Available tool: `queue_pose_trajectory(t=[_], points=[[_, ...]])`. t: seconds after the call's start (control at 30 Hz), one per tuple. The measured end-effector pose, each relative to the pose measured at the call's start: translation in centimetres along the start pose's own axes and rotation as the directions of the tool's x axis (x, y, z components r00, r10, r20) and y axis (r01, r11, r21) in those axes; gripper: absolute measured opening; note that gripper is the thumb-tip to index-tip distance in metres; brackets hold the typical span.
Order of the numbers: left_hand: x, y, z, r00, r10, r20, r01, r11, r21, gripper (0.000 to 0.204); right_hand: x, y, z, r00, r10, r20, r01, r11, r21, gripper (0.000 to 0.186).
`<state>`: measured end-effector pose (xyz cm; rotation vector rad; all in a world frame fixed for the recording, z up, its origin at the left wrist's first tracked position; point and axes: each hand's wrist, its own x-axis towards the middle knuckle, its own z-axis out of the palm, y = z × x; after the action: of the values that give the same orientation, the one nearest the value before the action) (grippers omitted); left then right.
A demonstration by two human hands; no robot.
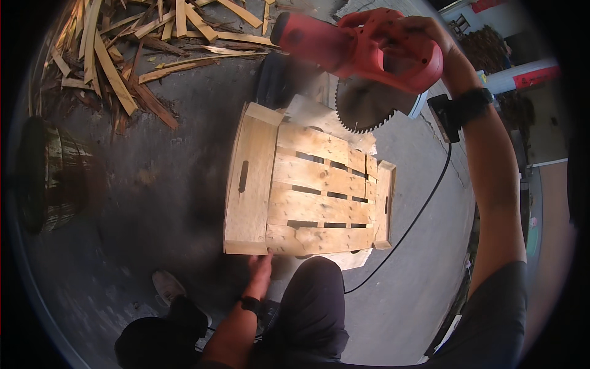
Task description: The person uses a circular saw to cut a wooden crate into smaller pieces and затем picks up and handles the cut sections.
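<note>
A pale wooden slatted crate (307, 190) lies bottom-up on the grey concrete floor in front of my knee. My left hand (261, 265) rests against its near edge, fingers touching the wood. My right hand (430, 40) is raised high and grips the handle of a red circular saw (362, 49). The saw's toothed round blade (369, 104) hangs in the air above the crate's far right corner, not touching it. A black cable (424, 209) runs from the saw down past the crate's right side.
A heap of split wood scraps and slats (129, 55) covers the floor at the upper left. A dark round woven basket (49, 175) stands at the left edge. My shoe (167, 286) and bent knee (313, 295) are below the crate. A white board (344, 258) lies under it.
</note>
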<state>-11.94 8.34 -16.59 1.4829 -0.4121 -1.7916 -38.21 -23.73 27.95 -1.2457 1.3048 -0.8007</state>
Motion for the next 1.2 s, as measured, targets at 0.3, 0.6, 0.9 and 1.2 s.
queue_pose_trajectory(t=[0.3,0.6,0.9,1.2], points=[[-0.3,1.2,0.2,0.999,0.038,-0.003,-0.038,0.996,-0.077,0.027,-0.1,-0.9,0.4,0.998,0.055,0.036,-0.052,0.996,-0.075,0.033],[0.0,0.2,0.9,0.999,0.023,0.032,-0.020,0.996,-0.083,0.028,-0.1,-2.5,-0.9,0.998,0.062,-0.026,-0.064,0.995,-0.073,0.032],[0.4,0.5,1.6,0.999,-0.022,0.045,0.023,1.000,-0.017,0.027,0.2,-1.2,-0.4,0.996,0.088,-0.025,-0.089,0.995,-0.053,0.032],[1.1,0.4,2.2,0.999,0.031,0.028,-0.029,0.998,-0.051,0.029,-3.1,4.0,3.8,0.967,-0.047,-0.250,0.024,0.995,-0.093,0.025]])
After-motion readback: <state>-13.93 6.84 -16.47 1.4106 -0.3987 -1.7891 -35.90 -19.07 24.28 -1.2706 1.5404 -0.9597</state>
